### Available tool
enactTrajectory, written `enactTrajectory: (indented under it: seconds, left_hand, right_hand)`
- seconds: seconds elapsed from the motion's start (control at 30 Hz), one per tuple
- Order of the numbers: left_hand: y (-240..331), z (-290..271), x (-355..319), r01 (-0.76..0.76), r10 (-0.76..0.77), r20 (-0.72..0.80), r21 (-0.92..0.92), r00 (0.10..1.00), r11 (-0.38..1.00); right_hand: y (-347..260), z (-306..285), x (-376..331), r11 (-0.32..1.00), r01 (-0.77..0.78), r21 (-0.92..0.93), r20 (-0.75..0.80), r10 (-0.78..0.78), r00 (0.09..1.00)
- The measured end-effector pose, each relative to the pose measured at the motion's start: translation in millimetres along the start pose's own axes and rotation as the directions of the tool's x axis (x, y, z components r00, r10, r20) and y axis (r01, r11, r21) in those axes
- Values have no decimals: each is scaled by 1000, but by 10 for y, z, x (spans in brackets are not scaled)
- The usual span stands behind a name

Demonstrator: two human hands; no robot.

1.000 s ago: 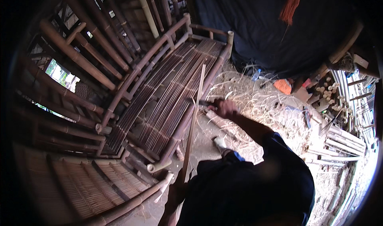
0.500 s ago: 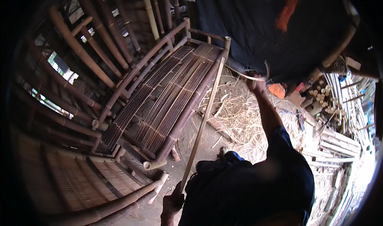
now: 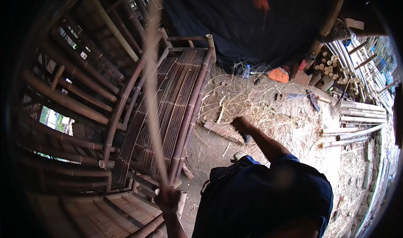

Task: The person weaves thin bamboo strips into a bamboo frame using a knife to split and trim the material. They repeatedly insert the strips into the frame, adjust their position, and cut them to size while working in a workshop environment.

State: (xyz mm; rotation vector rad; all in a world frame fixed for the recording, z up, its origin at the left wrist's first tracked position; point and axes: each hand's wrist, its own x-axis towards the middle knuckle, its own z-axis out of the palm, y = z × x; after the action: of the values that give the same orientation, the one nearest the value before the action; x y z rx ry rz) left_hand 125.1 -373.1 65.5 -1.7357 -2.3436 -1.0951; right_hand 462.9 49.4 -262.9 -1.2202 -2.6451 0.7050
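Note:
My left hand is closed round the lower end of a long, flat bamboo strip. The strip rises steeply past the bamboo bench, blurred by motion, and its far end runs out at the top of the picture. My right hand hovers in front of my body above the floor litter, its fingers curled. A small greyish piece shows just under that hand; whether it is held or lies behind cannot be made out. The right hand is apart from the strip.
A dark bamboo bench stands to the left. Pale shavings litter the floor, with a plastic bottle and an orange bag beyond. Dark cloth hangs at the back. Bamboo poles are stacked at the right.
My left hand has risen, swinging the strip up and leftward. My right hand has come back toward my body, away from the strip's far end. The view has shifted to the right.

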Motion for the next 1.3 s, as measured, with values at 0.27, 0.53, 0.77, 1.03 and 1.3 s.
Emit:
enactTrajectory:
  seconds: [0.27, 0.53, 0.77, 1.03, 1.3]
  left_hand:
    - [1210, 492, 1237, 264, -343, -122, -423, 931, 867]
    - [1735, 1812, 1119, 345, -602, -3, -817, 798, 461]
    - [2071, 1552, 1454, -168, 116, 221, 233, 968, 958]
    - [1226, 1923, 1668, 718, -144, 769, -489, 623, 495]
    - [1158, 2276, 1582, 636, -334, 588, -436, 737, 637]
  right_hand:
    - [-2333, -1118, -462, 405, -495, 769, 495, 112, 862]
    - [-2374, -1450, 98, -427, -339, 839, 358, -37, 933]
    - [-1673, -1659, 514, -76, -200, 977, 209, 154, 966]
    - [-1292, -2265, 682, 819, 10, 573, -109, 64, 992]
    - [-1660, -1736, -103, 939, 320, 129, -155, -300, 941]
